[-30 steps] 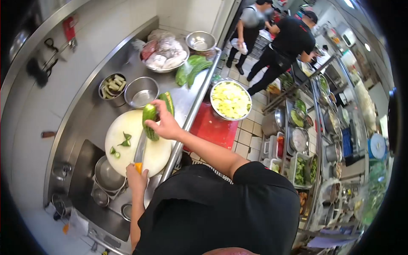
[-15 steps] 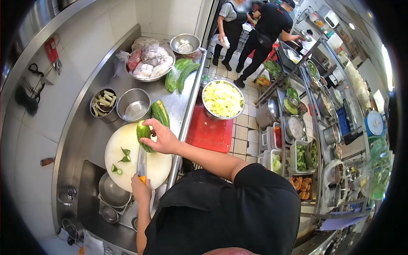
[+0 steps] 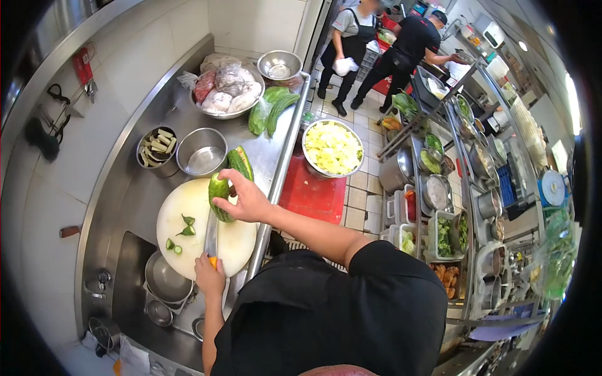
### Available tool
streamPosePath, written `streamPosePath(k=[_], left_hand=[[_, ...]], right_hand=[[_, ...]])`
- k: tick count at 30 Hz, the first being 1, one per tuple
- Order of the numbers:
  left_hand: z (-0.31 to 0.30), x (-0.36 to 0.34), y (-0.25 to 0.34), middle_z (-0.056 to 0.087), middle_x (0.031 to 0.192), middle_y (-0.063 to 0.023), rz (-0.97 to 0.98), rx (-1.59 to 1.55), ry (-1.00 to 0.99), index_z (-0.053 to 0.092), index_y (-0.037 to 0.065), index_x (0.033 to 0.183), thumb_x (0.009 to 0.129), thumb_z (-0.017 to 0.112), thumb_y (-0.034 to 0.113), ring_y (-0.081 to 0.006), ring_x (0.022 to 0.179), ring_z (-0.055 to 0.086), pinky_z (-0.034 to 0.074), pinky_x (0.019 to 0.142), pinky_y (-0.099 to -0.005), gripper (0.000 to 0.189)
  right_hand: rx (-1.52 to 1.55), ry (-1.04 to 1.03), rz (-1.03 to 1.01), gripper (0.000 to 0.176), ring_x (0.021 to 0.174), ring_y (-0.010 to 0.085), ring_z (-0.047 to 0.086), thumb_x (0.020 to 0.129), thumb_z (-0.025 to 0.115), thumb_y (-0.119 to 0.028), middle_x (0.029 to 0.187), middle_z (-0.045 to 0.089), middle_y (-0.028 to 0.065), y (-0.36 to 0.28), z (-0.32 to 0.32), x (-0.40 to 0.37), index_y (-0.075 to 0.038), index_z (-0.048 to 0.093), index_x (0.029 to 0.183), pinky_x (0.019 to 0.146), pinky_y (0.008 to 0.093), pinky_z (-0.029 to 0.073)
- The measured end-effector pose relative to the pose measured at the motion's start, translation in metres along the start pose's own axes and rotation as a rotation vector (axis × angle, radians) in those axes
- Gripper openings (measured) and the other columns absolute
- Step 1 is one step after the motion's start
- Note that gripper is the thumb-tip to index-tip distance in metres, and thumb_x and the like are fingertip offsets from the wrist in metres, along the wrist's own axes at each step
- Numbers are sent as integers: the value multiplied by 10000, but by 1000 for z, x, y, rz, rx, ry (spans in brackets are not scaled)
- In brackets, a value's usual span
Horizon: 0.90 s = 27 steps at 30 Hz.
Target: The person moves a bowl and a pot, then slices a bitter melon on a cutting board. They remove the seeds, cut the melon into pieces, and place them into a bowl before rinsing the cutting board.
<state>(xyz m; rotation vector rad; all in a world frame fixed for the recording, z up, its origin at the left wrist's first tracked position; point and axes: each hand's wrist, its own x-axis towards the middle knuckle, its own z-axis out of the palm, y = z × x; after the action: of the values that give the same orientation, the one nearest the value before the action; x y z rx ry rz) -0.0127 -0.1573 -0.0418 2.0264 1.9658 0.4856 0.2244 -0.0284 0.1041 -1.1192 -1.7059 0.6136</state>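
My right hand (image 3: 248, 199) grips a thick green cucumber (image 3: 217, 193) with a pale cut end, thumb and fingers around it, above the white round cutting board (image 3: 172, 207). My left hand (image 3: 210, 276) is closed round the orange handle of a knife (image 3: 212, 237); its blade points away from me, its tip close under the cucumber. Small green cut-off pieces (image 3: 187, 227) and cut end slices (image 3: 174, 245) lie on the left of the board. Just beyond my right hand rests another cucumber (image 3: 241, 163) with peeled strips.
Behind the board stand an empty steel pot (image 3: 202, 155) and a pot of cut strips (image 3: 158, 149). Farther back is a bowl of bagged meat (image 3: 229, 94). A bowl of chopped yellow-green vegetable (image 3: 332, 149) stands right, above a red board (image 3: 310, 197). Two people stand beyond.
The view has shifted slightly. My hands keep nearly the same hold on cucumber and knife, and the cucumber stands slightly more upright. The people in the background have changed posture.
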Motion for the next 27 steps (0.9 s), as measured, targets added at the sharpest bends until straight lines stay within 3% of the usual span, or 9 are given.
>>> streamPosePath(k=[2, 6, 7, 10, 17, 19, 20, 22, 27], left_hand=[[-1, 0, -1, 574, 1128, -170, -18, 1, -21, 529, 60, 1289, 904, 711, 311, -401, 1033, 608, 538, 808, -518, 494], [-4, 3, 3, 582, 1120, -162, -27, -4, -24, 535, 60, 1277, 891, 729, 321, -392, 1028, 612, 539, 807, -515, 504], [-4, 3, 3, 587, 1117, -156, -24, -9, -7, 541, 67, 1273, 882, 742, 327, -386, 1021, 615, 540, 803, -510, 512], [-1, 3, 2, 590, 1117, -151, -34, -4, -7, 545, 72, 1270, 870, 758, 346, -381, 1015, 616, 539, 799, -507, 529], [4, 4, -5, 599, 1093, -148, -14, -49, 5, 557, 93, 1242, 857, 775, 364, -386, 1016, 618, 529, 821, -502, 519], [5, 7, -8, 610, 1084, -154, -18, -73, -22, 555, 93, 1241, 874, 748, 310, -382, 1005, 631, 541, 810, -503, 468], [6, 7, -10, 619, 1071, -165, -22, -25, -75, 552, 93, 1237, 880, 727, 278, -384, 979, 646, 549, 809, -506, 439], [3, 19, -11, 635, 1046, -188, -62, 32, -146, 543, 83, 1232, 893, 674, 232, -386, 930, 676, 563, 812, -510, 393], [-35, 39, 11, 686, 1005, -285, -246, -41, -374, 534, 19, 1191, 915, 563, 194, -460, 922, 696, 547, 846, -561, 328]], right_hand=[[-35, -38, 45, 581, 925, 306, 681, 873, 796, -242, 1177, 606, 146, -5, -3, 0, -71, 470, 1322, 783, 384, 579], [-29, -55, 8, 584, 845, 291, 684, 871, 803, -261, 1150, 605, 143, -1, -1, 4, -73, 455, 1301, 755, 384, 572], [10, -79, 44, 572, 933, 310, 646, 865, 781, -256, 1191, 575, 142, -1, -2, 5, -72, 463, 1303, 737, 388, 559], [7, -140, 143, 569, 991, 313, 649, 863, 785, -252, 1193, 577, 145, -11, -6, 7, -74, 465, 1297, 756, 390, 568], [23, -75, 43, 560, 934, 277, 666, 836, 813, -256, 1196, 590, 139, 4, 4, 4, -64, 505, 1262, 774, 370, 571], [73, -99, 131, 547, 953, 234, 663, 816, 836, -250, 1148, 613, 135, 0, 2, 7, -59, 531, 1229, 790, 362, 574], [113, -82, 73, 567, 972, 212, 676, 825, 839, -202, 1135, 617, 126, 25, 11, 6, -59, 496, 1253, 795, 352, 587], [327, -108, 78, 580, 984, 211, 706, 863, 810, -74, 1130, 617, 128, 4, 8, 14, -59, 412, 1284, 795, 334, 607], [287, -245, 75, 564, 908, 202, 717, 851, 834, -101, 1083, 690, 137, -1, 14, 21, -27, 463, 1269, 781, 325, 574]])
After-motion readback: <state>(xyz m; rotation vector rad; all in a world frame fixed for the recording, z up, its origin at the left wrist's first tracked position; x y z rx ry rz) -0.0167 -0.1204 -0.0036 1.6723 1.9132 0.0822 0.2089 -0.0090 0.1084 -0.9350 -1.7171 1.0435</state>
